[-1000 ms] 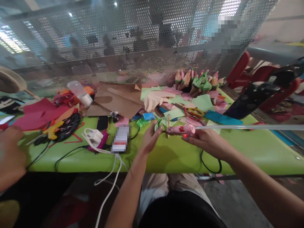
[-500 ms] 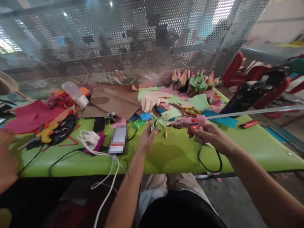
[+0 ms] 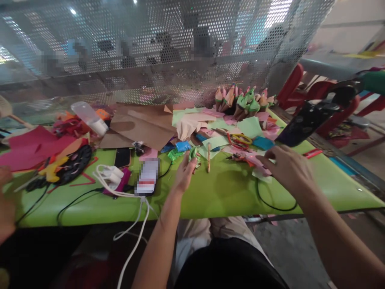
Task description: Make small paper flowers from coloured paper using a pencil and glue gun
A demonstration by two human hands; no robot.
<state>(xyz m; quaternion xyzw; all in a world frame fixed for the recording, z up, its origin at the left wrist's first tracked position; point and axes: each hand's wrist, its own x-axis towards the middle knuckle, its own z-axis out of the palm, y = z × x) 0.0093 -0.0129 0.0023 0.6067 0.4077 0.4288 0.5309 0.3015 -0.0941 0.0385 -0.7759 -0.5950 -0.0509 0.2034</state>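
My left hand (image 3: pixel 184 176) is closed around a small rolled piece of green paper (image 3: pixel 194 154), which looks like a paper flower; its lower part is hidden by my fingers. Just to its right, a thin wooden stick, pencil-like in shape (image 3: pixel 208 158), stands out against green paper scraps. A pink hot glue gun (image 3: pixel 246 157) lies on the table with its dark nozzle pointing left. Over the gun's rear end hovers my right hand (image 3: pixel 285 166), its thumb and fingers apart and nothing held in them. The black cord (image 3: pixel 272 208) curves below that hand.
Several paper cones (image 3: pixel 240 102) stand at the back right, near scissors with yellow handles (image 3: pixel 242 138). A phone (image 3: pixel 147 176), chargers (image 3: pixel 113 174) and white cables occupy the table's left half. Another person's arm (image 3: pixel 6 204) enters at far left. A black object (image 3: pixel 306 120) leans at right.
My right hand has let go of the glue gun, which now rests on the table, and has moved slightly right. My left hand still holds the green paper, now turned more upright.
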